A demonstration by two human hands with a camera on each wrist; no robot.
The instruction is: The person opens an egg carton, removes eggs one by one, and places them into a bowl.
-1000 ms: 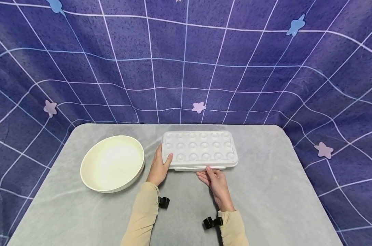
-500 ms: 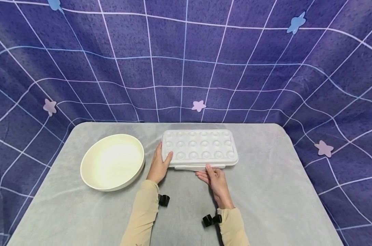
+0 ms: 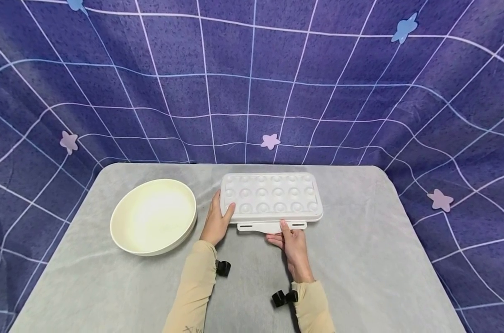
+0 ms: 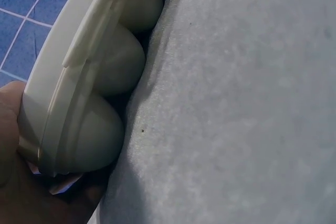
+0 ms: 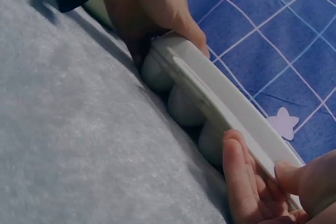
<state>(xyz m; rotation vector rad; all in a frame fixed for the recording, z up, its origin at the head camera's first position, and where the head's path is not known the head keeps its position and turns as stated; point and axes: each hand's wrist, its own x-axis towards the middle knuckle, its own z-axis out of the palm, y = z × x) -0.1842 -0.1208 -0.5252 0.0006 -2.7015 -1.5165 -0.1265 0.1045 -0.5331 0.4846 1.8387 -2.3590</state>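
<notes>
A white lidded egg box [image 3: 272,199] with rows of round bumps on its lid lies on the table towards the back. Around its left front corner, my left hand [image 3: 216,224] holds on, thumb over the lid. My right hand [image 3: 294,249] pinches the front latch flap [image 3: 255,227] between thumb and fingers; the flap sticks out from the front edge with its two slots visible. Rounded cups [image 4: 97,135] bulge under the rim in the left wrist view. The right wrist view shows the fingers [image 5: 239,177] beneath the flap and the thumb on top. The box's inside is hidden.
To the left of the box stands a large cream bowl [image 3: 152,217]. A grey cloth covers the table [image 3: 372,259]. Behind it and at both sides hangs a purple-blue curtain [image 3: 231,97] with a grid pattern and stars. Each wrist wears a small black camera.
The front latch flap has swung outward and up from the box's front side, with my right hand on it. My left hand keeps its hold on the corner.
</notes>
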